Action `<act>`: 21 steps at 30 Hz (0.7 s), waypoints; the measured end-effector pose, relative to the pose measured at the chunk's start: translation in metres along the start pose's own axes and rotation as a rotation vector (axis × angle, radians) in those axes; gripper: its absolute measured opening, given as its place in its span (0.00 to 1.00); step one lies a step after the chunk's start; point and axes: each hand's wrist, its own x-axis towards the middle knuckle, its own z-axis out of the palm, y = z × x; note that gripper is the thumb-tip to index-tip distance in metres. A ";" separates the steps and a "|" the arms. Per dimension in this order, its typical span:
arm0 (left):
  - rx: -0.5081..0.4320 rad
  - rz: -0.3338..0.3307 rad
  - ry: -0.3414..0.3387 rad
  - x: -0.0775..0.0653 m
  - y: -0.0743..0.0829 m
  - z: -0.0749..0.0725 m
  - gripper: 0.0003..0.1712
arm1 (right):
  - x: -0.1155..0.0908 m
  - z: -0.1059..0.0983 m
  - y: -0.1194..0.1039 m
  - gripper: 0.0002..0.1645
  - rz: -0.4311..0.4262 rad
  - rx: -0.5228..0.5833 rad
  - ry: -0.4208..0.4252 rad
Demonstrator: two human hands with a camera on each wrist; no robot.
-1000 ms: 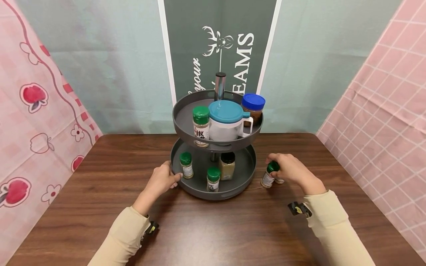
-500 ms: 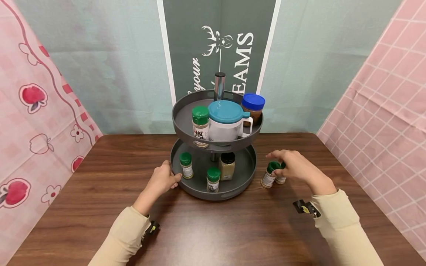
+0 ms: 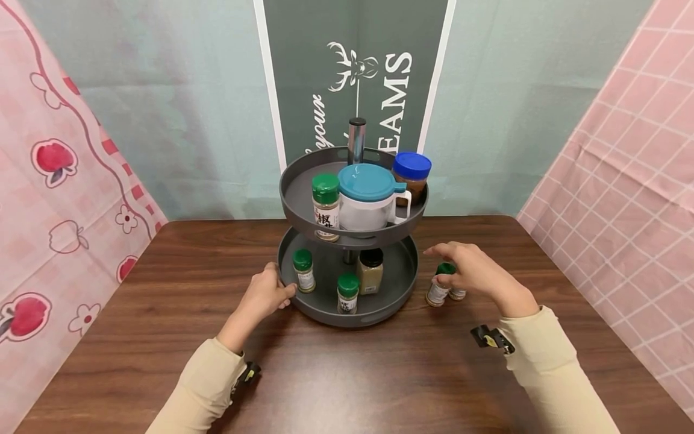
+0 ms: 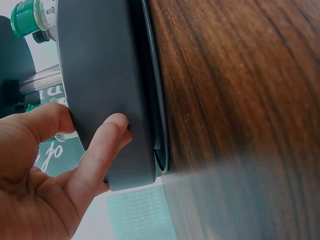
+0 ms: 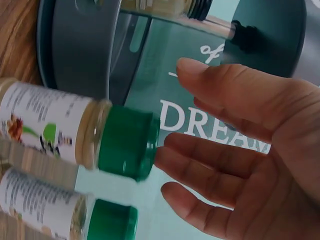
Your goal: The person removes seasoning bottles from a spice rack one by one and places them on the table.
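Observation:
A dark grey two-tier round rack (image 3: 355,320) stands on the wooden table. My left hand (image 3: 265,292) pinches the rim of its lower tray; in the left wrist view my fingers (image 4: 102,150) lie on the tray's outer wall. My right hand (image 3: 477,274) hovers with spread fingers by two green-capped spice jars to the right of the rack. In the right wrist view, a fingertip is close to or touching the cap of the nearer spice jar (image 5: 45,125), and the other spice jar (image 5: 40,202) stands beside it. My right hand partly hides both jars in the head view.
The lower tray holds two small green-capped jars (image 3: 303,277) and a black-capped jar (image 3: 371,277). On the upper tray stand a larger green-capped jar (image 3: 326,211), a teal-lidded container (image 3: 365,202) with a handle and a blue-lidded jar (image 3: 412,172). Cloths hang behind and at both sides.
My right hand has let go of the nearer spice jar's cap, rising and moving right, then slightly back left. Both jars stay in place. My left hand keeps its hold on the tray rim.

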 end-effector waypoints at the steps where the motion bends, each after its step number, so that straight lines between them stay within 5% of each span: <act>1: 0.002 -0.002 0.002 0.000 0.000 0.000 0.30 | 0.001 0.001 -0.001 0.25 -0.009 -0.001 0.006; 21: 0.081 -0.056 0.035 -0.001 0.009 0.001 0.24 | 0.032 0.021 -0.025 0.25 -0.091 0.035 0.011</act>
